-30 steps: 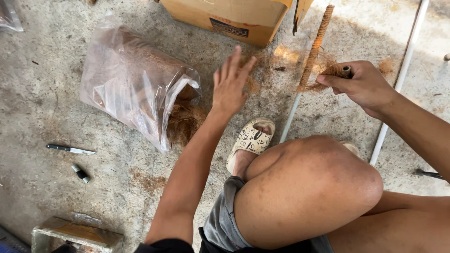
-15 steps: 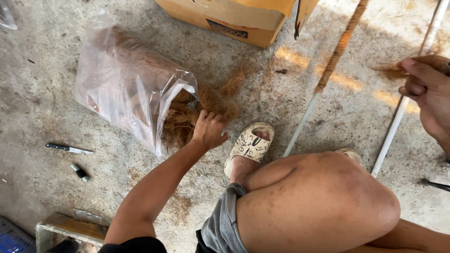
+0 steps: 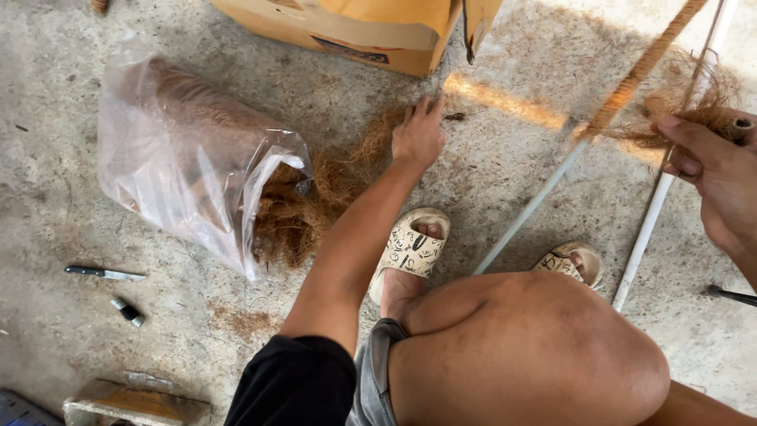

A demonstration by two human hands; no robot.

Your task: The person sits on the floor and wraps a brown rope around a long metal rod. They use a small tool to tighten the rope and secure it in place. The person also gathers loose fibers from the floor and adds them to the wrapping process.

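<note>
Coconut fibre (image 3: 315, 205) is spilled from the plastic bag (image 3: 189, 166) onto the floor (image 3: 505, 166), within reach; the left hand (image 3: 418, 134) is pressed on it, fingers spread. A fibre tuft (image 3: 694, 110) is pinched against the wrapped rod (image 3: 631, 83) by the right hand (image 3: 721, 177).

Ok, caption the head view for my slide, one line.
Crouched on concrete, left hand reaches into loose brown fibre beside a clear plastic bag; right hand pinches fibre against a fibre-wrapped rod.

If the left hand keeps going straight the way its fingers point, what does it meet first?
Probably the cardboard box. The left hand lies on the concrete floor by loose brown fibre, fingers pointing toward the box, with only a short bare stretch between, though depth is unclear.
</note>
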